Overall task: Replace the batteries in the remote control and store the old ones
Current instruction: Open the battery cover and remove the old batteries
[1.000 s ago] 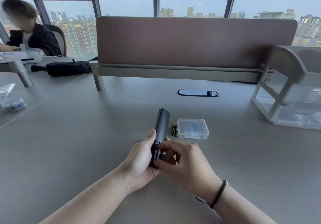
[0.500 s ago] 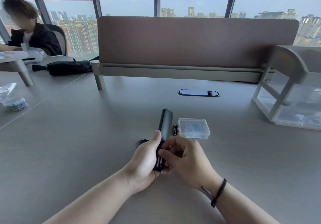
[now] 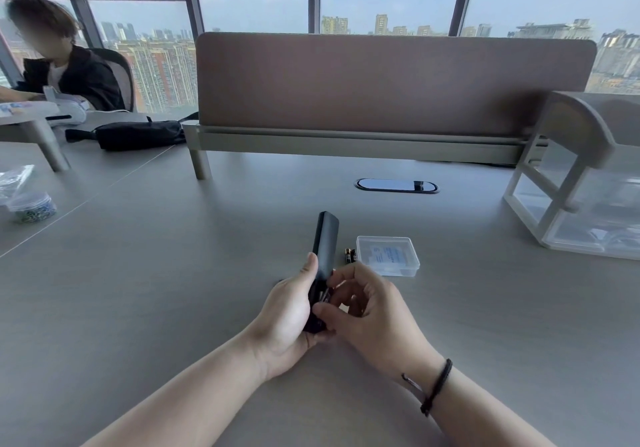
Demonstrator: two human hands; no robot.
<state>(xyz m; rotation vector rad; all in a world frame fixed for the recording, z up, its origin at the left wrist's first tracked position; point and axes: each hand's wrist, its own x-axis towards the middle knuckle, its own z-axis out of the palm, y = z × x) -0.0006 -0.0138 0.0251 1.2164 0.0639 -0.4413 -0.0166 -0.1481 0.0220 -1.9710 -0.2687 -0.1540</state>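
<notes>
Grey matte counter [image 3: 138, 308] with oval cable port [image 3: 397, 185] near back centre. Directly on it: two batteries [image 3: 350, 255] side by side, just left of clear lidded plastic case [image 3: 388, 255]; white framed organiser [image 3: 585, 183] at right; black pouch [image 3: 138, 134] at back left; small jar [image 3: 33, 206] at far left.

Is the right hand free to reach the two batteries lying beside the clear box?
Probably yes. The two batteries lie uncovered on the desk just beyond the right hand, between the remote control and the clear plastic box; but its fingers are busy at the remote's lower end.
</notes>
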